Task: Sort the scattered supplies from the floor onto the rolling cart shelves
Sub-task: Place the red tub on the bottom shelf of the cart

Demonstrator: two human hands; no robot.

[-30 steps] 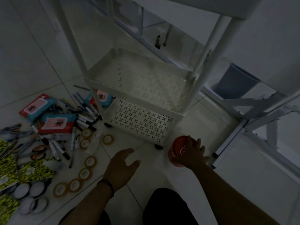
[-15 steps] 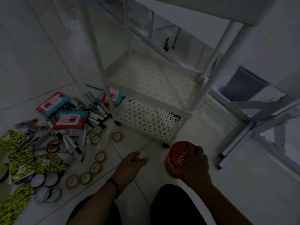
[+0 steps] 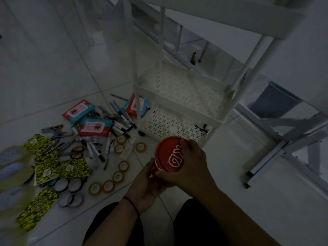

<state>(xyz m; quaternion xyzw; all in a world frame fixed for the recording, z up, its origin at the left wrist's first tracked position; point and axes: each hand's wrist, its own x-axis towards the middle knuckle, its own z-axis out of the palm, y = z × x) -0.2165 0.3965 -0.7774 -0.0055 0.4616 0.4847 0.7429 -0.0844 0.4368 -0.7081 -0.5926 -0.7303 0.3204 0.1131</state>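
Observation:
A round red container [image 3: 167, 153] with white lettering on its lid is held in front of me, just below the white rolling cart [image 3: 179, 96]. My right hand [image 3: 188, 167] grips it from above and the right, fingers over the lid. My left hand [image 3: 145, 181] cups it from below and the left. The cart's perforated middle shelf [image 3: 186, 89] and bottom shelf [image 3: 168, 125] hold nothing. On the floor to the left lie wipe packs [image 3: 95, 127], markers and pens [image 3: 122, 121], tape rolls [image 3: 117, 175], yellow-black packets [image 3: 46, 166] and scissors [image 3: 76, 151].
A blue-grey bin [image 3: 273, 102] stands at the right behind a white metal frame [image 3: 284, 142]. Large tape rolls [image 3: 12, 173] blur the left edge. My dark-trousered knees [image 3: 159, 226] are at the bottom. A dark object [image 3: 193, 58] stands behind the cart.
My left hand has come up from above the floor and now cups the red container. The container has risen closer to me, and the view has shifted left and nearer.

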